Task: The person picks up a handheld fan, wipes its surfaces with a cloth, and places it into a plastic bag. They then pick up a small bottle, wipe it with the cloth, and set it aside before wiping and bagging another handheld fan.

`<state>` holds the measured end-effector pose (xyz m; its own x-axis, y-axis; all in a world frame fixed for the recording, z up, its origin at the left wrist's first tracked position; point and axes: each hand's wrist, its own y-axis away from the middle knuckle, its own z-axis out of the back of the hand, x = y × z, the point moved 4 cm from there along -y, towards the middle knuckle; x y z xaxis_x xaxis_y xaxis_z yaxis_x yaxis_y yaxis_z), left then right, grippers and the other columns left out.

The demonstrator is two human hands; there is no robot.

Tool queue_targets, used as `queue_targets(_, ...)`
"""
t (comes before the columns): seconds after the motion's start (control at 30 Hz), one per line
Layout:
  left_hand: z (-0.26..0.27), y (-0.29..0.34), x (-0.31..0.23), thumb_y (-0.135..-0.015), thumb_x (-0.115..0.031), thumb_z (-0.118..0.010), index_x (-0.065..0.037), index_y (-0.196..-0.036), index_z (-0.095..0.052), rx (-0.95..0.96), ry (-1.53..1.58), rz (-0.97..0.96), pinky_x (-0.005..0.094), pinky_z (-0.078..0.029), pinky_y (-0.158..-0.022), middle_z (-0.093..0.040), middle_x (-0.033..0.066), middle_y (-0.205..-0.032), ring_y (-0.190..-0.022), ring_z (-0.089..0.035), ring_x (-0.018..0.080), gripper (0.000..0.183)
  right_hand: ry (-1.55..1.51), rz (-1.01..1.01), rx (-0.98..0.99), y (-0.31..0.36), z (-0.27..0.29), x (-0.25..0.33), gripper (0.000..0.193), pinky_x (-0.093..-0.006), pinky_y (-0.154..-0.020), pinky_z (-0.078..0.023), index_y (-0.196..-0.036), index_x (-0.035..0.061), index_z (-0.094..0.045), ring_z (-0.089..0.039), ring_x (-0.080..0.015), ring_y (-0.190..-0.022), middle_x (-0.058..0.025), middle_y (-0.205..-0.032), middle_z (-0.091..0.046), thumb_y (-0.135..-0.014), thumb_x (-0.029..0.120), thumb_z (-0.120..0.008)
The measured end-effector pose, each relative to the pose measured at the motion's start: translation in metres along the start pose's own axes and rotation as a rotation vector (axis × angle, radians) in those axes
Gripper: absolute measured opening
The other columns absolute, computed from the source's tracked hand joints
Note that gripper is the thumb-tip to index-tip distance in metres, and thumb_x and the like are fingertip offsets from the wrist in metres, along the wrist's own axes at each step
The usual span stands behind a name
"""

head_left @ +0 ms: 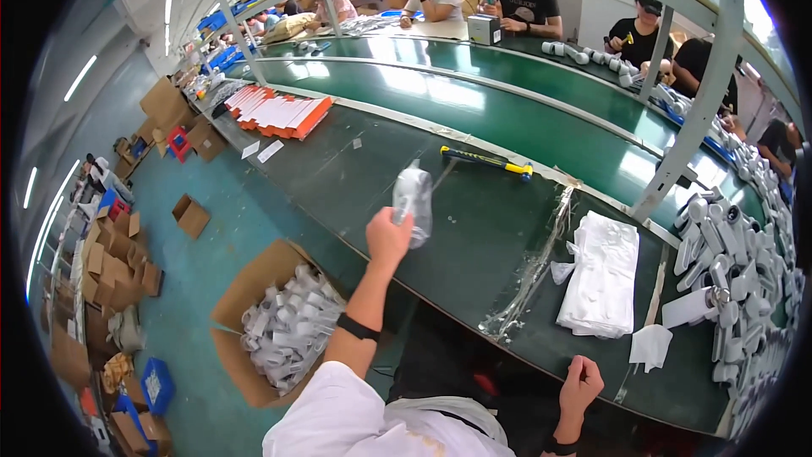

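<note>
My left hand [388, 239] reaches out over the dark workbench [482, 258], its fingers closed round a clear plastic bag [413, 195] with a white part inside. Past the bag lies a hammer [486, 162] with a yellow and black handle. Down by the near bench edge, my right hand [583, 384] is curled into a loose fist, and nothing shows in it. Nearest to that hand on the bench are a stack of white plastic bags [602, 275] and a small white sheet [650, 347].
White and grey parts [744, 279] are heaped at the right. A carton [228, 317] of bagged parts stands on the floor at left. Orange and white flat cartons [279, 112] lie further along. Beyond runs a green conveyor [423, 89]; a metal post [694, 110] rises at right. Several people work opposite.
</note>
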<state>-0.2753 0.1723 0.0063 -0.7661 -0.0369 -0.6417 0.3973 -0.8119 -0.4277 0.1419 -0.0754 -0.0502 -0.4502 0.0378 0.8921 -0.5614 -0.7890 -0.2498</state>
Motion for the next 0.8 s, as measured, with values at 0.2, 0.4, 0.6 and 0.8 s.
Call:
queue_targets(0.2,-0.011,-0.025,0.038,-0.078,-0.035,-0.070,-0.001,-0.103,-0.063,-0.025,-0.101,-0.018,0.0456,-0.048,-0.084,-0.064,0.0189,-0.102,-0.096,-0.060,0.0377,0.042,0.023,0.042,-0.023,-0.002,-0.004,0.000,0.017,-0.0226,-0.054,-0.039,-0.083,-0.0036,-0.063,-0.048,-0.0064,-0.060,-0.0014,-0.068,-0.057,-0.091,0.012,-0.062)
queue_targets(0.4,-0.007,-0.033,0.027,-0.077,-0.037,-0.073,-0.003,-0.111,-0.063,0.112,-0.021,0.017,0.0400,-0.049,-0.080,-0.066,0.0162,-0.104,-0.088,-0.063,0.0324,0.050,0.064,0.024,-0.046,-0.003,-0.001,0.002,0.015,-0.0269,-0.055,-0.041,-0.080,-0.0027,-0.063,-0.050,-0.0123,-0.058,-0.0063,-0.066,-0.056,-0.089,0.010,-0.063)
queue_targets(0.6,0.007,-0.045,0.087,-0.083,-0.005,-0.064,-0.002,-0.119,-0.062,0.123,0.491,0.219,0.0290,-0.049,-0.077,-0.067,0.0066,-0.107,-0.082,-0.060,0.0142,0.037,0.086,0.098,-0.041,-0.003,-0.002,0.008,0.017,-0.0241,-0.053,-0.038,-0.080,-0.0032,-0.062,-0.046,-0.0074,-0.059,-0.0021,-0.067,-0.055,-0.091,0.010,-0.062)
queue_targets(0.8,-0.004,-0.042,0.075,-0.080,0.000,-0.064,0.002,-0.118,-0.062,0.453,0.700,0.228,0.0277,-0.050,-0.078,-0.069,0.0063,-0.098,-0.082,-0.063,0.0139,0.038,0.088,0.103,-0.050,-0.001,-0.001,0.006,0.016,-0.0250,-0.054,-0.039,-0.080,-0.0028,-0.062,-0.047,-0.0082,-0.060,-0.0030,-0.067,-0.055,-0.090,0.010,-0.062)
